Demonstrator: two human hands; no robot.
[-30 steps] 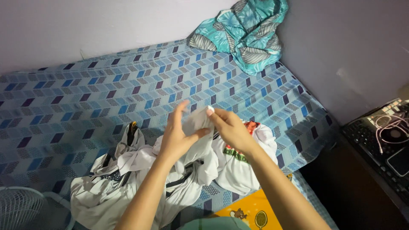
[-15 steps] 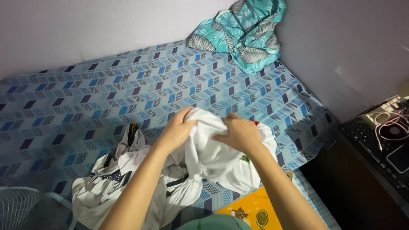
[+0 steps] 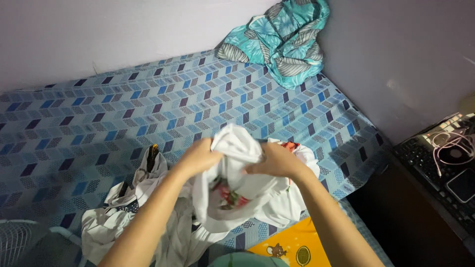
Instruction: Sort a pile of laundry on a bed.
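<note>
Both my hands, left hand [image 3: 200, 156] and right hand [image 3: 275, 161], grip bunched white cotton shirt with red print [image 3: 232, 185] above blue chevron-patterned bedsheet [image 3: 99, 123]. Orange cartoon-printed cloth [image 3: 292, 244] below; teal leaf-patterned blanket [image 3: 282, 37] in far corner.

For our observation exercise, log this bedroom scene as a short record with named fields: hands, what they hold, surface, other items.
Left hand: grips white garment
Right hand: grips the same garment
Surface: bed sheet, blue patterned
Beside hands: other white clothes
Far corner: teal bundle
Right edge: laptop with cable
Near edge: yellow cloth
</note>
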